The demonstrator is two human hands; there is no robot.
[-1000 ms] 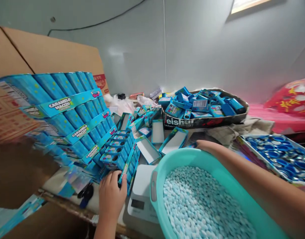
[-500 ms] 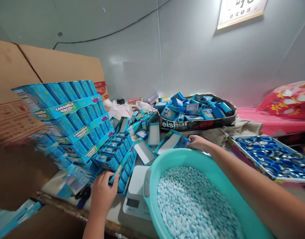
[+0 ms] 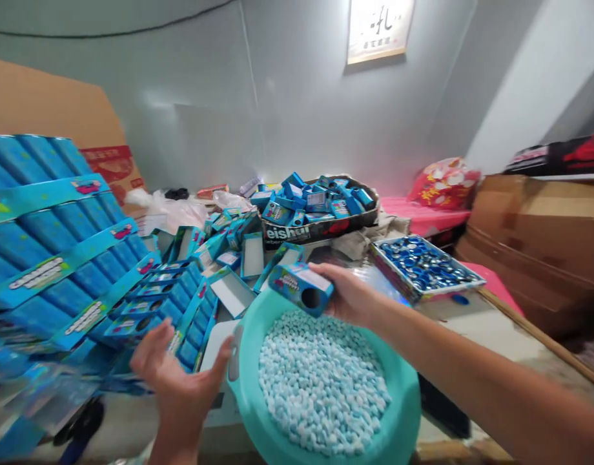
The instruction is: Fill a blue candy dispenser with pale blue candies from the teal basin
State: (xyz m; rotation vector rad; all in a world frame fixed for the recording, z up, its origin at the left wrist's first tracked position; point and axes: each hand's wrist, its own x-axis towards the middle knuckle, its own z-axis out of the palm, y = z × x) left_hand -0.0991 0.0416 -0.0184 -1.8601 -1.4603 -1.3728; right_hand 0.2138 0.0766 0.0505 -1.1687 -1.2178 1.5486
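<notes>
My right hand [image 3: 348,294] grips a small blue candy box [image 3: 301,287] with a round dark hole in its end, holding it over the far rim of a turquoise basin [image 3: 406,413]. Pale blue and white candies [image 3: 321,387] fill much of that basin. To the left, my left hand [image 3: 175,368] is blurred, its thumb and fingers spread with nothing between them. Behind it lies a display tray of blue boxes [image 3: 181,310]. A white scale [image 3: 217,349] is partly hidden between the left hand and the basin.
Stacked display trays [image 3: 59,258] rise at the left. Empty open trays [image 3: 232,290] lie behind the basin, before a black carton [image 3: 321,229] heaped with blue boxes. Blue and silver lids fill a shallow tray [image 3: 425,294] at right. Brown cartons [image 3: 539,245] stand farther right.
My right hand has brought the small box from behind the basin to above it. My left hand has let go of the display tray and opened. The view has turned right.
</notes>
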